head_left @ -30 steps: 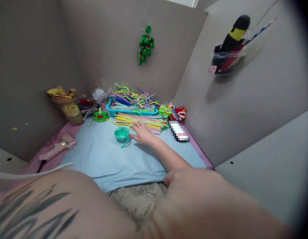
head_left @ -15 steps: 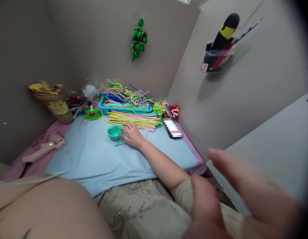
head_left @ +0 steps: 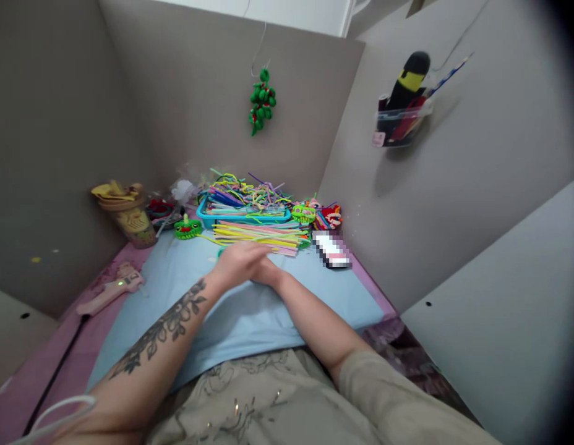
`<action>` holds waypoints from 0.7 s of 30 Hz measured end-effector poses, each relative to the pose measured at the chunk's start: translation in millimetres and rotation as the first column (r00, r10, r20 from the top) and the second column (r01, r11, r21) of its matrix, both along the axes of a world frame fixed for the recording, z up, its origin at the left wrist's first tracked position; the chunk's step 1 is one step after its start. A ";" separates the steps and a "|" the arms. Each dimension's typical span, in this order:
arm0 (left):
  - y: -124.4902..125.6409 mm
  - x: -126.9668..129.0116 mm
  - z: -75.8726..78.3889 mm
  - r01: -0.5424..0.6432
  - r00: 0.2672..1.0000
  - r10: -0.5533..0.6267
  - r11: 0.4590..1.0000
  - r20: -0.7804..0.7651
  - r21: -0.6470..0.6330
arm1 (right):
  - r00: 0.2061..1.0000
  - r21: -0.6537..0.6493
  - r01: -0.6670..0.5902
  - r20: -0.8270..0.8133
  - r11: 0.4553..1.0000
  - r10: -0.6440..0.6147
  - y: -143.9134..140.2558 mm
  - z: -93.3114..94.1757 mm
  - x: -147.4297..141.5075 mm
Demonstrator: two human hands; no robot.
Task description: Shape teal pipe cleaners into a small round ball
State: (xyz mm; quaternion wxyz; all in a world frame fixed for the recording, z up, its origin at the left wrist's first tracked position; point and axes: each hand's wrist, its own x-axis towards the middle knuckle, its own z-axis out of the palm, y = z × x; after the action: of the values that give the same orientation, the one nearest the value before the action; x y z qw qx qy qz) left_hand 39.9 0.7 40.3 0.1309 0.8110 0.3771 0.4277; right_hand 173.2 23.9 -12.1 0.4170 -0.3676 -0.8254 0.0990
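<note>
On the pale blue cloth [head_left: 208, 309] that covers the pink-edged table in this grey-walled corner, we bring both hands together just in front of the loose bundle of yellow, pink and green fuzzy craft stems [head_left: 259, 237]. Our left hand [head_left: 238, 261], on the tattooed forearm, lies over the spot with its fingers loosely curled and blurred; whether it grips anything we cannot tell. Our right hand [head_left: 267, 274] is tucked partly beneath it, touching it, and its fingers are hidden, so we cannot tell its grip either. A sliver of teal shows at the left hand's far edge, just beside the bundle, too covered to identify. Behind the bundle sits the shallow turquoise plastic tray [head_left: 243, 216], heaped with tangled stems of many colours. To its left rests a small green fuzzy frog-like figure [head_left: 188, 227], and to its right a lime-green fuzzy figure [head_left: 304, 213] next to a red-and-multicoloured one [head_left: 331, 216]; these look finished, while the bundle lies straight and unbent, so we judge that much of the material is not yet worked. Further left stand a tan lidded jar with yellow pieces on top [head_left: 127, 213] and, near the table's edge, a pink glue gun [head_left: 111, 292] with a green light lit. A green-and-red ornament [head_left: 262, 101] hangs on the back wall.
</note>
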 end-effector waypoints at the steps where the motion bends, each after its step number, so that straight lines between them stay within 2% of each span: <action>1: 6.4 -13.2 2.6 0.007 1.000 -0.007 1.000 -0.012 0.017 | 0.999 0.004 -0.025 0.032 1.000 0.025 1.2 0.7 -1.7; 4: 18.2 -48.8 -3.0 -0.247 0.966 0.235 0.962 0.107 0.119 | 0.992 -0.032 -0.061 0.109 0.998 0.064 2.9 3.1 -3.0; 7: 21.1 -66.8 -18.8 -0.325 0.944 0.313 0.937 0.109 0.127 | 1.000 -0.110 0.006 0.018 0.994 -0.004 3.5 2.9 0.2; 10: 20.7 -67.8 -30.0 -0.307 0.951 0.299 0.944 0.082 0.121 | 0.992 -0.140 0.048 -0.112 0.989 -0.064 5.5 0.4 4.0; 13: 20.9 -63.4 -33.2 -0.221 0.975 0.221 0.967 0.016 0.128 | 0.977 -0.119 0.083 -0.187 0.989 -0.104 7.4 -0.8 5.5; 17: 23.4 -61.2 -34.9 -0.117 0.991 0.125 0.986 -0.058 0.118 | 0.972 -0.089 0.060 -0.223 0.994 -0.078 6.1 2.2 4.1; 21: 27.5 -61.5 -39.6 -0.051 0.998 0.054 0.996 -0.043 0.077 | 0.963 -0.087 0.016 -0.267 0.996 -0.039 3.1 5.5 2.1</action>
State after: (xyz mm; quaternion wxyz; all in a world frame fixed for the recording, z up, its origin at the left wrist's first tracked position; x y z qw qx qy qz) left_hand -21.5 28.2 0.7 0.0801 0.8147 0.3845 0.4266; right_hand 175.3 26.9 -6.5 0.5104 -0.3795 -0.7511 0.1769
